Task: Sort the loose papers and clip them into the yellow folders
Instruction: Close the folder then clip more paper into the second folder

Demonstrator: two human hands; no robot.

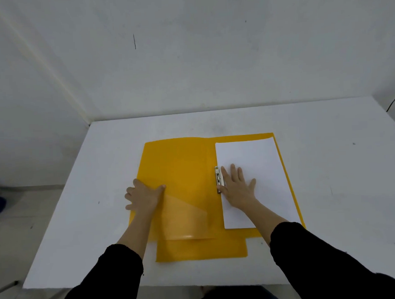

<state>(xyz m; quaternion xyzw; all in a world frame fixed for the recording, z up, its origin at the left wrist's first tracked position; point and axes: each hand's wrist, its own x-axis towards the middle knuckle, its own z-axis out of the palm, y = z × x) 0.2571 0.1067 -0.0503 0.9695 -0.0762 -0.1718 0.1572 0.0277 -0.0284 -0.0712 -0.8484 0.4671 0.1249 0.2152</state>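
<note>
Two folders on white table [81, 198], open folder [183, 167] on top, lower folder [200, 250] mostly hidden beneath, left grip [143, 195] flat, fingers spread, on its left cover, right grip [237, 188] flat on papers [255, 156], thumb against metal clip [219, 178].

Here's a broad white matte tabletop [99, 175], its far edge running along a plain off-white back wall [222, 65]. There's a short thin dark vertical mark [134, 41] up on that wall. At left, a pale side wall [22, 106] meets it in a corner, with dull grey floor [30, 206] below. The light is soft and even.
</note>
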